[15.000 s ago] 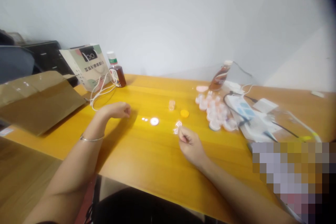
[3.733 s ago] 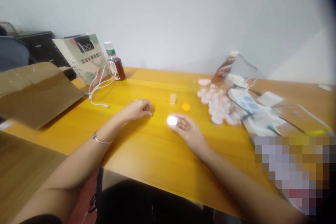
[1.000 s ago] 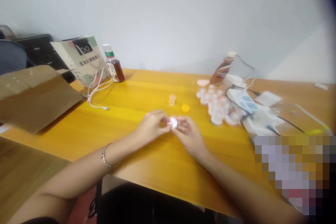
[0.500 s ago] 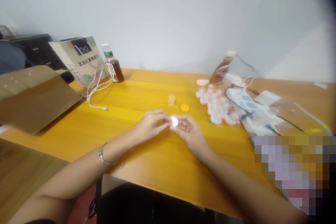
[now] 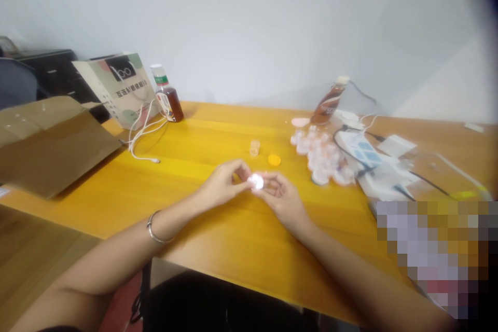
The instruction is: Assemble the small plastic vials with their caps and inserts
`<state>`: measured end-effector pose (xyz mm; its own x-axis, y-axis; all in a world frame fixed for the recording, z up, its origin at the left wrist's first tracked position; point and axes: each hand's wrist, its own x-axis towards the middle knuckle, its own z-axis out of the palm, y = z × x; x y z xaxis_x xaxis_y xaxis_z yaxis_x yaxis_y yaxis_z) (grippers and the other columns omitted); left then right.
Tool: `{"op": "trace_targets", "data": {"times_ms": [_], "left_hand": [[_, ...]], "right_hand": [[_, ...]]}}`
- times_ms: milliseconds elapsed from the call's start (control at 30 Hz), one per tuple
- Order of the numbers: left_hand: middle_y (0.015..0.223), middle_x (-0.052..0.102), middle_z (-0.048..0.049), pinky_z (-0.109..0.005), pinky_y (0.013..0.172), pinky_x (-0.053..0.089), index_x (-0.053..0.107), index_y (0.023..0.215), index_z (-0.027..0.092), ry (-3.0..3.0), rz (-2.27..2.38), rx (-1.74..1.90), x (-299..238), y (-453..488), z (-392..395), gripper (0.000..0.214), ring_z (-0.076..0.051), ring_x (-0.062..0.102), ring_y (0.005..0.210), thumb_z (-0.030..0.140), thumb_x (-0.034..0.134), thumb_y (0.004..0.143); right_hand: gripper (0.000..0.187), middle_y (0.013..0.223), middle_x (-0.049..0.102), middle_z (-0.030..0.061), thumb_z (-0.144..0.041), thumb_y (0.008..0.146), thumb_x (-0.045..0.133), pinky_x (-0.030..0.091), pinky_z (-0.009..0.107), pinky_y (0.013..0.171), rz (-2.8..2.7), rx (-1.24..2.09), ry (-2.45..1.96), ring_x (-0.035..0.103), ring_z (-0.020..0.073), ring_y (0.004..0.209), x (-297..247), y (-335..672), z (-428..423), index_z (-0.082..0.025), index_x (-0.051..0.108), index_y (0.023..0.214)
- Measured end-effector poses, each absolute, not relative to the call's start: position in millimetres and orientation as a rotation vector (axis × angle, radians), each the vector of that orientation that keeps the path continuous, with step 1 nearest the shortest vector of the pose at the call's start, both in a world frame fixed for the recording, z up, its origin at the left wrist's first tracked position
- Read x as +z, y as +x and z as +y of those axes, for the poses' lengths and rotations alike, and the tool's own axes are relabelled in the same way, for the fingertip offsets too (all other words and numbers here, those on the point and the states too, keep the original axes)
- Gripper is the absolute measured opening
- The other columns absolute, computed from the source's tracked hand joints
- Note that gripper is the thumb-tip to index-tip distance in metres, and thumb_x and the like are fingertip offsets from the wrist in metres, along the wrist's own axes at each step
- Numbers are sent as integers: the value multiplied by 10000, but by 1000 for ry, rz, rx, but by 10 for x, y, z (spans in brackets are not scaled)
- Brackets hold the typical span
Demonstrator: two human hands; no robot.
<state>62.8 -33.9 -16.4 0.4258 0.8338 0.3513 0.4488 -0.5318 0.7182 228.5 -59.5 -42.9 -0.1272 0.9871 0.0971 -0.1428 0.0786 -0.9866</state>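
Over the middle of the table [image 5: 218,249], a small round white disc [image 5: 257,182] is held between both hands; glare washes out its detail, so its exact kind cannot be told. My left hand [image 5: 225,181] pinches it from the left with thumb and forefinger. From the right, the fingertips of my right hand [image 5: 283,196] grip it, closed around its edge. Just beyond the hands stand a small clear round container [image 5: 254,148] and, to its right, a flat orange disc [image 5: 274,160], both on the tabletop.
Many small clear containers [image 5: 324,158] cluster at right, beside a tilted brown drink bottle [image 5: 330,102], a white power strip [image 5: 361,150] and cables. At left are a cardboard box [image 5: 58,145], a paper bag [image 5: 130,91], a dark bottle [image 5: 169,101] and a white cable [image 5: 134,145].
The disc has shifted and turned slightly between the fingers, and my left forefinger is bent a little more. Everything else on the table stays put.
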Motion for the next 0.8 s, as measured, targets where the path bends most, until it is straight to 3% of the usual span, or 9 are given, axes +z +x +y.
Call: {"op": "trace_targets", "data": {"times_ms": [333, 567, 800], "left_hand": [[778, 613, -40, -268, 674, 487, 525, 890, 131, 1936, 926, 877, -224, 601, -253, 184, -112, 583, 702, 220, 604, 750], [942, 640, -78, -297, 723, 485, 570, 963, 141, 2243, 1083, 873, -265, 540, -152, 172, -157, 596, 842, 215, 465, 849], [1204, 517, -84, -352, 938, 378, 399, 1279, 201, 2699, 845, 576, -339, 610, -217, 394, -187, 473, 1088, 182, 379, 885]], "right_hand": [[255, 871, 693, 29, -243, 624, 711, 491, 351, 824, -1273, 1328, -1013, 649, 165, 811, -383, 2289, -578, -204, 587, 843], [349, 936, 687, 50, -260, 606, 725, 485, 369, 842, -1143, 1184, -1051, 641, 179, 845, -379, 2402, -470, -195, 583, 918], [371, 980, 675, 56, -263, 639, 700, 469, 392, 887, -939, 946, -1017, 639, 190, 895, -355, 2516, -348, -188, 574, 979]]}}
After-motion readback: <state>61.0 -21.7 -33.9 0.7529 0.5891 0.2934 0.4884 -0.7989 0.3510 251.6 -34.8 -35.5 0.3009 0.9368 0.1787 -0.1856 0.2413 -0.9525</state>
